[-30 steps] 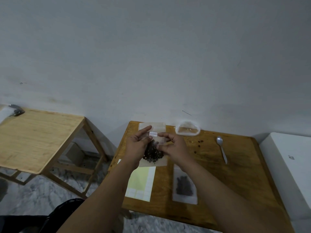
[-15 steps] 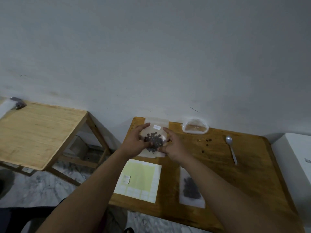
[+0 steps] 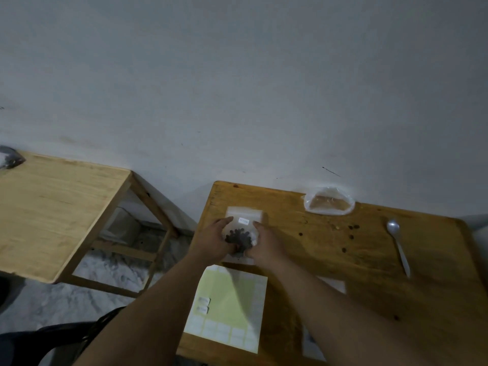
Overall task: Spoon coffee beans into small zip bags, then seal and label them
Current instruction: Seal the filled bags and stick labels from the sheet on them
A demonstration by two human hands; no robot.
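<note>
A small clear zip bag [image 3: 244, 222] with dark coffee beans and a white label on its upper part lies on the brown wooden table [image 3: 330, 249], near its far left corner. My left hand [image 3: 215, 240] grips the bag's left side and my right hand [image 3: 264, 245] grips its right side, fingers curled at the edges. A yellow-green label sheet [image 3: 232, 302] lies below my hands. A metal spoon [image 3: 398, 247] rests at the right. A second filled bag [image 3: 311, 344] is mostly hidden under my right forearm.
An open plastic bag [image 3: 328, 204] sits at the table's back edge by the wall. Several loose beans [image 3: 351, 228] are scattered left of the spoon. A lighter wooden table [image 3: 52, 207] stands to the left, with a gap of floor between. A white box edge shows at far right.
My hands have carried the labelled bag from in front of me down and away toward the table's far left corner; it now lies flatter on the tabletop.
</note>
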